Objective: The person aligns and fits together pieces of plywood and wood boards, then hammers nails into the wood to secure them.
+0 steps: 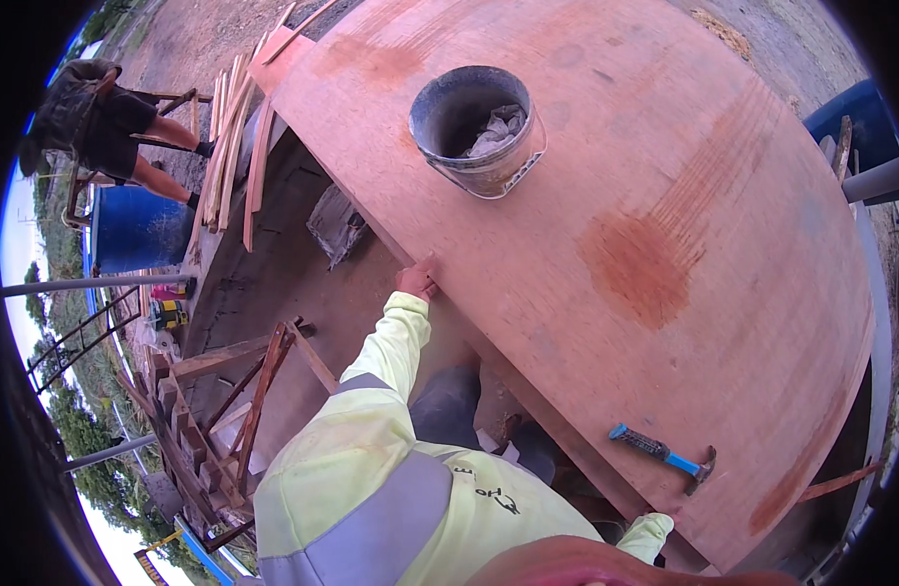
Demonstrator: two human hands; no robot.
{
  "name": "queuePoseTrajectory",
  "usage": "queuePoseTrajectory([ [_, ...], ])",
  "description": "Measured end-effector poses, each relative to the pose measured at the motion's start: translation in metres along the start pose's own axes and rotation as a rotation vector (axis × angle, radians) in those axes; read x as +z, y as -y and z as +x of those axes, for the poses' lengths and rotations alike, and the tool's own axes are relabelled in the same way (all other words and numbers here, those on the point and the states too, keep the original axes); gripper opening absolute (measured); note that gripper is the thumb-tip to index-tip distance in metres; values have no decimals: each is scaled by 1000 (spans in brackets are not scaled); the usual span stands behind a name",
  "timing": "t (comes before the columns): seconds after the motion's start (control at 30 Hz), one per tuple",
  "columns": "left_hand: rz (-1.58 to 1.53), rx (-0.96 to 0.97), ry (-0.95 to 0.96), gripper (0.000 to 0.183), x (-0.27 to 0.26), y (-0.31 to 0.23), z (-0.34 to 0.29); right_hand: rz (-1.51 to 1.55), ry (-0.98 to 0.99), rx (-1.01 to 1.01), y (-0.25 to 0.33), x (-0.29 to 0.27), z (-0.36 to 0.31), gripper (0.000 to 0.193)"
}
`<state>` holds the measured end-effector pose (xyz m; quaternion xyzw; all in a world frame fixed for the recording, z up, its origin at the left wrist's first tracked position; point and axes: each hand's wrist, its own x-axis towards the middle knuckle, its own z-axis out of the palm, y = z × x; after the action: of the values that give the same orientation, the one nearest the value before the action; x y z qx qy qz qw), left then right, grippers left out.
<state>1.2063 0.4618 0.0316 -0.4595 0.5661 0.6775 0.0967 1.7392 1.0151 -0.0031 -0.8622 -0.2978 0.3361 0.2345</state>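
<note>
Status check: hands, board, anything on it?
Left hand at board edge; right hand near the same edge, mostly hidden. Board reddish-stained in patches. Bucket and hammer on top.

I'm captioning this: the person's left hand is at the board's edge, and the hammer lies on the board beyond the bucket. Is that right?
Not quite: the head view shows the hammer lying nearer the person than the bucket. It is on the board, with the left hand at the edge.
</note>
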Motion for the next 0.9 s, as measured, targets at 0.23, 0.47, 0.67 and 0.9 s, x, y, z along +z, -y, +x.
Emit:
queuePoseTrajectory([
  [0.23,18,91,-10,66,-4,17,27,15,30,-34,9,8,3,51],
  [0.47,207,314,-239,81,-9,2,80,31,38,-82,19,8,-2,52],
  [0.67,-150,285,376,55,-24,-15,113,51,-1,-104,22,10,-5,53],
  [0.9,-218,278,390,43,-32,-42,78,45,-62,-120,40,10,-21,54],
])
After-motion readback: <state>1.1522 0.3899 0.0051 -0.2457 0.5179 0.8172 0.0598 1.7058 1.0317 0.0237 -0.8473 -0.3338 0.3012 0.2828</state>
